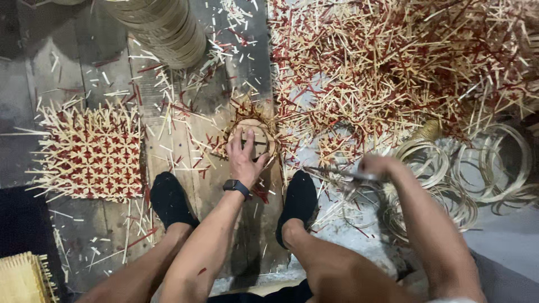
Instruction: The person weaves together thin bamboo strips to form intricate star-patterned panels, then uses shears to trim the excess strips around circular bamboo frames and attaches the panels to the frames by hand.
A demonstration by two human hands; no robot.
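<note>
Your left hand [245, 159] is pressing down, fingers spread wide, on a small round woven piece [252, 136] lying flat on the wooden floor planks [222, 202] between your two black-socked feet [168, 197]; its loose strip ends are sticking out all around, so no long axis is showing. Your right hand [379, 166] is gripping scissors [331, 171], blurred, blades pointing left toward the piece. A flat red-and-tan woven mat [92, 152] is lying at the floor's left edge, a heap of woven pieces [404, 62] at the far right, and coiled rings [477, 168] beside your right hand.
</note>
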